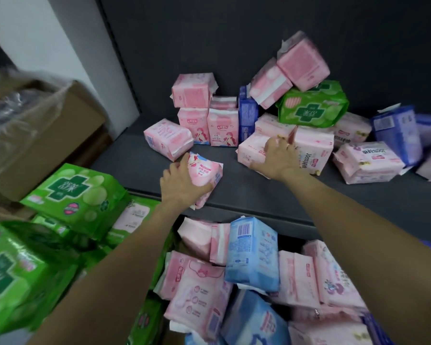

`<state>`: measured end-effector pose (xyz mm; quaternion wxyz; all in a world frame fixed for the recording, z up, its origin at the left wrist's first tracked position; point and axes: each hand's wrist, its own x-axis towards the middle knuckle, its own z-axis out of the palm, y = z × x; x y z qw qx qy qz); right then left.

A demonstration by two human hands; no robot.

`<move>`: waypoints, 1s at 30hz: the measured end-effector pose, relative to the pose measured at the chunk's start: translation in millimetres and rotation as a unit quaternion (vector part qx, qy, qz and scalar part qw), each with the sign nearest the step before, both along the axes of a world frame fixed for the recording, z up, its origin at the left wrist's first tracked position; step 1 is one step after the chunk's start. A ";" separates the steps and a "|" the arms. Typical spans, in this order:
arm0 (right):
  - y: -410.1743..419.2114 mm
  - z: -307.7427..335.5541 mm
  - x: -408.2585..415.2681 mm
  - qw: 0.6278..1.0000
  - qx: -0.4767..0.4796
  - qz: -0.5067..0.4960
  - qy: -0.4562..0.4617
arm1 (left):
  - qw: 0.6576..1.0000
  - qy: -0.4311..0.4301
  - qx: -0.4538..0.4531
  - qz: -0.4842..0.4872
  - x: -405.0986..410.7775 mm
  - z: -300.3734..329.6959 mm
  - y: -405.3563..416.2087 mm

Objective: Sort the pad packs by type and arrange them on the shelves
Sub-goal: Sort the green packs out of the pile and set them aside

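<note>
A single wide-angle view is given from the head, aimed forward and down along both forearms. The shelf (259,195) is seen close, just beyond the fingers of the left hand (182,185) and right hand (279,158). Packs (254,255) are seen below the wrists.

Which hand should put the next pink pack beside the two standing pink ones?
Probably the left hand. It already grips a matching pink pack just in front of the standing pink packs, while the right hand is over at the pale pink pile.

Both arms reach forward; left hand (182,184) grips, right hand (279,156) curls.
</note>
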<state>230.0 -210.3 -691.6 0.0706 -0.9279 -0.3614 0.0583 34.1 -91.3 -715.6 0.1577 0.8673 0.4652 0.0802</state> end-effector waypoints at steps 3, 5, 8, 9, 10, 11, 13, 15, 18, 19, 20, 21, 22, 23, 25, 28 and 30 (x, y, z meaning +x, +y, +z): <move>10.3 -3.1 2.9 0.998 0.012 -0.016 -0.067 | 1.000 -0.015 0.023 0.010 2.5 -4.8 -1.8; 15.0 -5.0 4.2 0.993 -0.013 -0.003 -0.120 | 0.999 -0.012 0.034 0.008 4.5 -6.8 1.2; 17.8 -6.4 10.3 0.993 -0.001 0.017 -0.115 | 1.000 -0.012 0.025 0.002 7.8 -6.4 8.1; 17.6 -5.7 12.3 0.996 0.002 0.023 -0.091 | 1.000 -0.015 0.021 0.001 8.9 -6.7 10.9; 16.5 -4.6 12.5 0.997 -0.001 0.032 -0.068 | 1.000 -0.017 0.016 0.001 9.7 -6.9 12.9; 13.3 -2.9 10.9 0.998 0.001 0.041 -0.053 | 1.000 -0.016 0.012 0.000 9.6 -7.3 13.4; 2.4 1.0 1.8 0.997 0.042 0.057 -0.039 | 1.000 -0.014 0.009 0.001 9.6 -8.6 14.4; -16.0 5.1 -16.0 0.992 0.104 0.064 -0.006 | 1.000 -0.005 0.014 0.002 8.3 -8.6 14.5; -59.9 16.7 -47.9 0.974 0.208 0.043 0.076 | 0.995 -0.097 0.007 0.010 0.6 -1.5 3.6; -78.5 21.6 -57.4 0.965 0.240 0.036 0.104 | 0.984 -0.176 -0.020 0.013 -2.8 4.0 -5.3; -100.5 26.4 -66.3 0.955 0.265 0.030 0.129 | 0.965 -0.258 -0.054 0.009 -6.0 9.3 -18.0; -123.9 31.4 -74.4 0.946 0.288 0.023 0.150 | 0.944 -0.318 -0.084 -0.010 -9.1 15.7 -33.6; -146.2 35.2 -80.9 0.936 0.309 0.014 0.170 | 0.931 -0.346 -0.106 -0.037 -12.5 23.1 -49.8; -167.0 39.2 -86.4 0.926 0.328 0.003 0.189 | 0.924 -0.351 -0.134 -0.071 -15.7 30.7 -66.4; -208.5 48.5 -91.6 0.919 0.340 -0.021 0.200 | 0.911 -0.332 -0.206 -0.136 -17.5 43.8 -103.7; -255.3 65.4 -95.7 0.939 0.307 -0.056 0.148 | 0.888 -0.297 -0.289 -0.198 -10.1 44.5 -148.9; -277.4 72.2 -101.8 0.952 0.277 -0.062 0.118 | 0.891 -0.246 -0.298 -0.238 -2.7 39.3 -169.5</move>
